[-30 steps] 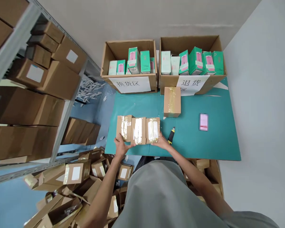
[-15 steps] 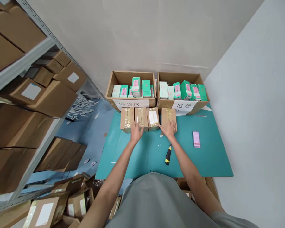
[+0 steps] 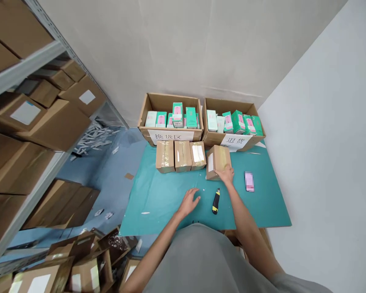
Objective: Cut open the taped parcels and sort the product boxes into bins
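My right hand (image 3: 226,174) grips the near end of a taped cardboard box (image 3: 218,160), which is turned at an angle and shows a white label on its left side. My left hand (image 3: 189,201) hovers over the green tabletop with its fingers apart, holding nothing. Three more taped boxes stand in a row to the left: a wide box (image 3: 165,156), a middle box (image 3: 183,155) and a small box with a white label (image 3: 198,154). Between my hands lies a black and yellow utility knife (image 3: 216,201).
Behind the row stand two open cartons, a left carton (image 3: 173,136) and a right carton (image 3: 212,138), holding green and white packages. A pink phone-like item (image 3: 249,181) lies at right on the table (image 3: 268,207). Shelves with boxes (image 3: 64,122) rise at left, a wall at right.
My left hand has drawn back from the row of boxes toward me and hangs free. My right hand has turned the right-hand box and brought it slightly nearer.
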`<state>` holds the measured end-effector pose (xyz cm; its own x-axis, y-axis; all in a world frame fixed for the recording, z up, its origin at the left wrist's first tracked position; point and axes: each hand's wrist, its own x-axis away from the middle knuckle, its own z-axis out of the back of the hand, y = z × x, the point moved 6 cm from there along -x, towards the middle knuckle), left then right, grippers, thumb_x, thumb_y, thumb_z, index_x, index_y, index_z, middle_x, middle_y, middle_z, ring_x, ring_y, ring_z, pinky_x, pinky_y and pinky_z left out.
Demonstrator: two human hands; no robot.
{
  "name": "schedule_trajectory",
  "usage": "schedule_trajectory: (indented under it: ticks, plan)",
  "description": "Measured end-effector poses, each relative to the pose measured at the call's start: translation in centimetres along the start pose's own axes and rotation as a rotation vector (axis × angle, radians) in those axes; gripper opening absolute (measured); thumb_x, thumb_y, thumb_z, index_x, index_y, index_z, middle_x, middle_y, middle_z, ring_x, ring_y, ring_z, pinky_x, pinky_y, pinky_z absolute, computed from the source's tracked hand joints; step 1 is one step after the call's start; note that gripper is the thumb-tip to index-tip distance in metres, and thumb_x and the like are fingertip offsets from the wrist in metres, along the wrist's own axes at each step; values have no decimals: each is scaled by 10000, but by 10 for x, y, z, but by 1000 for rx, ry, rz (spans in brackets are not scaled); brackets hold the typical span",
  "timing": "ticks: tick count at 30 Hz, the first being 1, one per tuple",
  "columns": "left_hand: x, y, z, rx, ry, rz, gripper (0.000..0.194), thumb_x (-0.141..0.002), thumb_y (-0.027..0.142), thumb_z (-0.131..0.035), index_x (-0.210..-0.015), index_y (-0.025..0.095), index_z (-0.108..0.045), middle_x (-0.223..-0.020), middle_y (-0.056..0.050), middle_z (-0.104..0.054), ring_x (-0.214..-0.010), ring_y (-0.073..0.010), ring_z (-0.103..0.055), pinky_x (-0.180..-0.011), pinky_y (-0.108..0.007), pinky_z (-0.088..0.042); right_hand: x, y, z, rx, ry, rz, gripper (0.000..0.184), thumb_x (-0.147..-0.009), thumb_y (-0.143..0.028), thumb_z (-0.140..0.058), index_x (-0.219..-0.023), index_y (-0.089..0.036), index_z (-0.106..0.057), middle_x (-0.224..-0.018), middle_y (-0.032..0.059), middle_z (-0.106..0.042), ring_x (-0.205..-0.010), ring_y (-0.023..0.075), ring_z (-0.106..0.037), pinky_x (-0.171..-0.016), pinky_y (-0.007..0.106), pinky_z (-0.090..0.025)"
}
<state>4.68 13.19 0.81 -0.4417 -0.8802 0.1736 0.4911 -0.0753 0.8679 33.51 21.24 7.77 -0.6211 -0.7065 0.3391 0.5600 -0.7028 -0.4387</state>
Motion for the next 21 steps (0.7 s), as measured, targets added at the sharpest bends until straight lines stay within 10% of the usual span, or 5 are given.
schedule_trajectory:
  ticks: [8, 21]
  plan:
    - [97, -98, 60, 226, 206, 286, 468, -965, 472, -676, -1353, 218, -742, -1431, -167, -787, -1339, -345, -762, -1219, -566, -573, 135, 103, 23, 62, 189, 278, 1194, -740, -697, -889, -1697, -132, -454, -1636, 297, -507, -1557, 513, -488, -1286, 650, -432]
    - [137, -126, 106, 303, 144, 264, 694, -846, 316, -704, -1530, 200, -691, -1562, -161, -723, -1350, -344, -750, -1243, -569, -572, 225, 42, -110, 360, -476, 972, 1186, -826, -433, -943, -1825, -211, -343, -1940, 184, -103, -1776, 514, -122, -1405, 717, -254]
